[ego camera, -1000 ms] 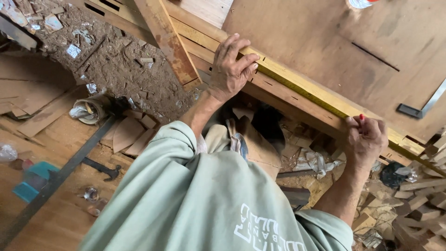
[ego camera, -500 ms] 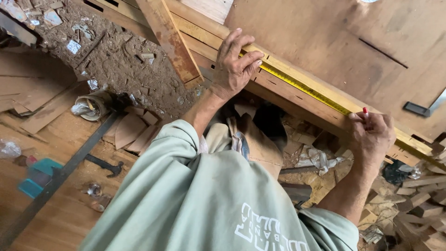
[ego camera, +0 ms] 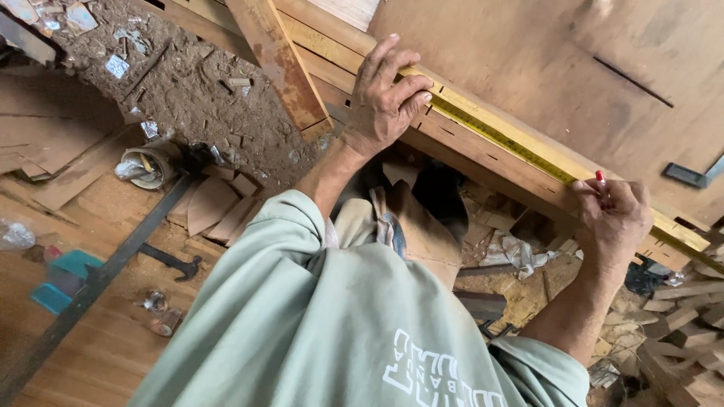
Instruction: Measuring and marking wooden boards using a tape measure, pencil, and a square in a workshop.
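Pen (ego camera: 600, 179) mostly buried in right hand (ego camera: 615, 218), only red tip shows. Tape measure (ego camera: 513, 143) markings too small to read, its start hidden under left hand (ego camera: 385, 102). Square (ego camera: 694, 175) cut off at right edge.

Woodworking shop, plywood sheet (ego camera: 543, 68) and timber rails on a bench, yellow measuring tape (ego camera: 505, 139) along its edge, offcut blocks (ego camera: 679, 332) below the hands, sawdust-strewn floor (ego camera: 188, 98), hammer (ego camera: 170, 261) on boards.
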